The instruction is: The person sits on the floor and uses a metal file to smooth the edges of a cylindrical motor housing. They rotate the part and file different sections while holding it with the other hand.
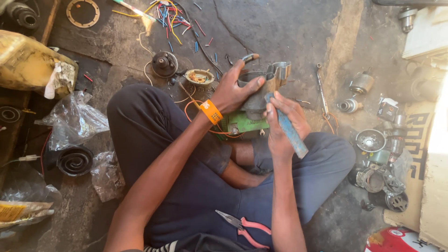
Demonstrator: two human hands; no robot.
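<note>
Person sits cross-legged on a concrete floor (280,28), view from the head camera. Left hand (233,91), orange wristband (211,111) on the wrist, is clamped over the top of a grey metal housing (266,86), thumb on the near rim, fingers wrapped over the far side. Housing sits between both hands, just above the knees, upright, its bracket end pointing away from the person. Right hand (282,123) is closed round a blue flat tool (287,128); the tool's upper end touches the housing just beside the left thumb, the lower end sticks out below the fist toward the right knee.

Under the left hand: a green board (242,123) with orange wire looping round it. Beyond the left hand: a small round part (199,77) with windings and a dark pulley-like part (164,64), further out a scatter of coloured wire bits (172,18). Right of the right hand: a spanner (321,91) on the floor, then a heap of motor parts (378,163), well apart. Near the right elbow, pink-handled pliers (245,227) lie on the lap. Left of the left arm: clear plastic bags (72,121) and a black coil (74,161).
</note>
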